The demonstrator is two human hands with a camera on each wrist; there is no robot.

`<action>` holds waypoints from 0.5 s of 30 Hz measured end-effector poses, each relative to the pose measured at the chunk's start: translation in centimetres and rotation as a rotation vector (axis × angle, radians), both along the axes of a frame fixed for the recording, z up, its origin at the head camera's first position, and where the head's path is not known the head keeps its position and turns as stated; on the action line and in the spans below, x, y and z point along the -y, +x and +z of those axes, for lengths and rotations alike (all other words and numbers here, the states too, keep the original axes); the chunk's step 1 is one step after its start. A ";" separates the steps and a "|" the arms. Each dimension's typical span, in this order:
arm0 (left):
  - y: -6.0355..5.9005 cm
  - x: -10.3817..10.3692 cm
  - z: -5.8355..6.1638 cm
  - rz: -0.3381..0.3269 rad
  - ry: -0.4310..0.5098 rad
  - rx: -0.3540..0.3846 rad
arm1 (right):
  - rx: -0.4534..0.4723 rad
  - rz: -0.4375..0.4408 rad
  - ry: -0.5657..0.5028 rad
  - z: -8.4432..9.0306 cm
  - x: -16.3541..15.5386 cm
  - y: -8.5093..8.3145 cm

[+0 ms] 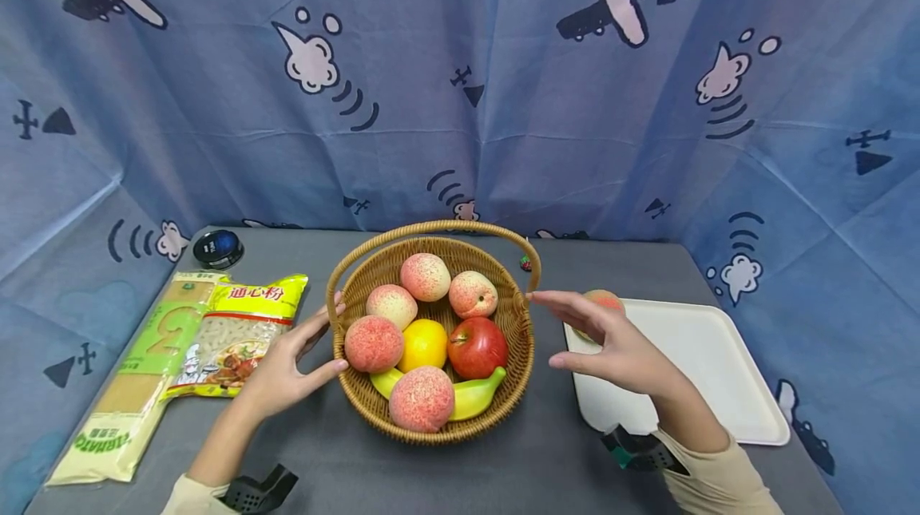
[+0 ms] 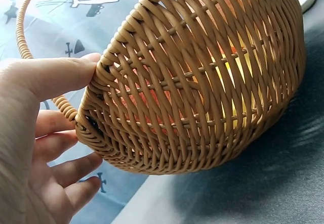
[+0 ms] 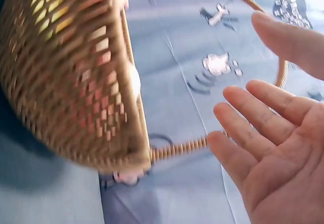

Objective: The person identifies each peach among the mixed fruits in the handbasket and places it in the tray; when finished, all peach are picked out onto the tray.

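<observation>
1. Your left hand (image 1: 287,367) sits lower left of centre in the head view, fingers straight and relaxed. The thumb touches the rim of the wicker basket (image 1: 513,355), and the left wrist view shows that thumb (image 2: 55,75) pressed against the woven edge; it grasps nothing.
2. Your right hand (image 1: 611,347) hangs right of centre, released, fingers spread and reaching toward the basket's right side. The right wrist view shows the fingertips (image 3: 238,102) near the basket handle (image 1: 431,229), apart from it.
3. The basket stands at the centre of the grey table (image 1: 460,475), its handle arching over the far rim.
4. Inside it lie five peaches: one (image 1: 425,276) at the back, one (image 1: 472,294) to its right, one (image 1: 391,306) left of centre, one (image 1: 374,343) by your left thumb, one (image 1: 421,398) at the near edge. An orange (image 1: 424,344) and a red apple (image 1: 477,346) sit in the middle, with a banana (image 1: 474,394) along the near rim.
5. Behind your right hand another peach (image 1: 602,301) rests on the far left corner of the white tray (image 1: 711,363).
6. At the left of the frame lie a yellow macaroni packet (image 1: 233,335) and, beside it, a long pasta packet (image 1: 132,387).
7. A dark round object (image 1: 218,247) sits at the table's far left corner.
</observation>
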State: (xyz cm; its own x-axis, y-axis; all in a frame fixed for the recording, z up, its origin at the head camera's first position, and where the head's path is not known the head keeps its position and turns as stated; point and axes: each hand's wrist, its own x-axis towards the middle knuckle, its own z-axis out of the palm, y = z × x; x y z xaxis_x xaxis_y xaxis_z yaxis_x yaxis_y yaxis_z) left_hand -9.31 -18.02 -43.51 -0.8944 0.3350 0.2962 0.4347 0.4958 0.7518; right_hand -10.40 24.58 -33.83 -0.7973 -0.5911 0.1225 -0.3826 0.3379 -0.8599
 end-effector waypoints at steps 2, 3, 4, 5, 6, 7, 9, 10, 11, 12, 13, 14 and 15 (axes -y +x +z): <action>0.0 0.0 0.0 -0.005 0.006 0.000 | 0.006 0.046 0.019 0.3 1.1 -0.3; 0.0 0.1 0.0 -0.007 0.008 0.000 | 0.002 0.069 0.031 0.5 1.6 -0.5; 0.0 0.0 0.0 -0.009 0.012 0.001 | -0.001 0.094 0.041 0.7 2.1 -0.7; 0.0 0.0 0.0 -0.010 0.014 0.001 | 0.001 0.122 0.051 0.9 2.6 -0.9; 0.0 0.0 0.0 -0.007 0.012 0.000 | 0.002 0.149 0.062 1.1 3.2 -1.2; 0.0 0.0 0.0 -0.006 0.010 -0.001 | 0.005 0.178 0.072 1.3 3.7 -1.5; 0.0 0.0 0.0 -0.006 0.009 -0.011 | 0.013 0.238 0.087 1.8 4.7 -2.1; 0.0 0.0 0.0 -0.006 0.009 -0.013 | 0.010 0.268 0.094 2.0 5.2 -2.4; 0.0 0.0 0.0 -0.005 0.009 -0.016 | 0.019 0.298 0.093 2.1 5.7 -2.7; 0.0 -0.1 0.1 -0.006 0.011 -0.013 | 0.025 0.328 0.095 2.3 6.2 -3.0; 0.0 -0.1 0.1 -0.008 0.013 -0.015 | 0.034 0.356 0.098 2.4 6.6 -3.3; 0.0 -0.1 0.1 -0.009 0.014 -0.015 | 0.044 0.385 0.100 2.4 7.1 -3.6; 0.0 -0.1 0.1 -0.009 0.013 -0.013 | 0.057 0.407 0.107 2.5 7.5 -3.9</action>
State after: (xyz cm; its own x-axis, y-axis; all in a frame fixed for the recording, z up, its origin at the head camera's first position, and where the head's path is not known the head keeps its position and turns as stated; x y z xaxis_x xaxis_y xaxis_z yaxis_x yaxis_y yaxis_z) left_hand -9.29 -17.94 -43.42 -0.8875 0.3390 0.3121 0.4488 0.4825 0.7522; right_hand -14.30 17.06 -31.34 -0.4999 -0.8660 0.0062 -0.4563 0.2573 -0.8518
